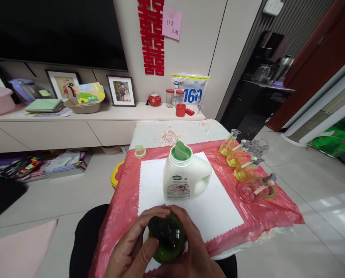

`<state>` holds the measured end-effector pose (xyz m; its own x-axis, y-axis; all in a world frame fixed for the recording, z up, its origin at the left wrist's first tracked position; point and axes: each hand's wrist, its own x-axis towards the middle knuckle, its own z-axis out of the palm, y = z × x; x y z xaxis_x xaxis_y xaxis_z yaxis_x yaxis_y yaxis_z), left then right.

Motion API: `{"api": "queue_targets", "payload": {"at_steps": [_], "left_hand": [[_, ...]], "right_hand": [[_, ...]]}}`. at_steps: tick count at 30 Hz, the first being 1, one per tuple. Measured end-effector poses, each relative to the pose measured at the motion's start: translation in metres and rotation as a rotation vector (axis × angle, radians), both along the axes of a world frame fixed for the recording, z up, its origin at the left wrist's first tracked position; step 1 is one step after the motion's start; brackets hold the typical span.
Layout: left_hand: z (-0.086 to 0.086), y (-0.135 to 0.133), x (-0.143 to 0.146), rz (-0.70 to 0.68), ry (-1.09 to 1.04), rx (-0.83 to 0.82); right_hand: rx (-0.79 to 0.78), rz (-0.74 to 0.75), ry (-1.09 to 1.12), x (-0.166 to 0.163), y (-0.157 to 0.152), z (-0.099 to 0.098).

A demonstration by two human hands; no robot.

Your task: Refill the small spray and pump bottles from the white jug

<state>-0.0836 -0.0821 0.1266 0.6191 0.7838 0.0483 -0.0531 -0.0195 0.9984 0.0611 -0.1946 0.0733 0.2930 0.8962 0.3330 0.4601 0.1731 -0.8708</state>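
Observation:
Both my hands are closed around a small dark green round bottle (167, 238) at the near edge of the table. My left hand (133, 247) wraps its left side with the thumb across the front; my right hand (194, 247) cups its right side. Just beyond stands a white detergent jug (185, 177) with an open green spout, on a white sheet (219, 208) laid over a red plastic cover (126, 204). The jug's cap (140, 151) lies at the far left corner of the cover.
Three spray bottles of yellow liquid (239, 156) line the table's right side, with an empty clear one (255, 189) nearest. Behind the table runs a low cabinet (74, 127) with framed photos, jars and a basket. Clutter lies on the floor at left.

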Motion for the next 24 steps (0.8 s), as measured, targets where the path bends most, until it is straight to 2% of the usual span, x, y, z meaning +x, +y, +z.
{"api": "queue_targets", "payload": {"at_steps": [5, 11, 14, 18, 24], "left_hand": [[0.006, -0.002, 0.005, 0.174, 0.062, 0.126], [0.012, 0.005, -0.001, 0.039, 0.086, 0.149], [0.014, 0.006, -0.005, -0.058, 0.062, 0.101], [0.015, 0.001, -0.006, -0.138, 0.053, 0.049], [0.017, -0.003, -0.005, -0.100, 0.089, 0.189]], "right_hand": [[-0.020, -0.032, -0.028, -0.005, -0.009, 0.011], [-0.133, -0.095, 0.069, -0.012, -0.019, 0.013], [-0.141, -0.055, 0.056, -0.003, -0.019, 0.008], [-0.117, 0.137, 0.018, 0.015, -0.013, -0.009], [-0.096, 0.159, 0.139, 0.018, 0.000, -0.059]]}}
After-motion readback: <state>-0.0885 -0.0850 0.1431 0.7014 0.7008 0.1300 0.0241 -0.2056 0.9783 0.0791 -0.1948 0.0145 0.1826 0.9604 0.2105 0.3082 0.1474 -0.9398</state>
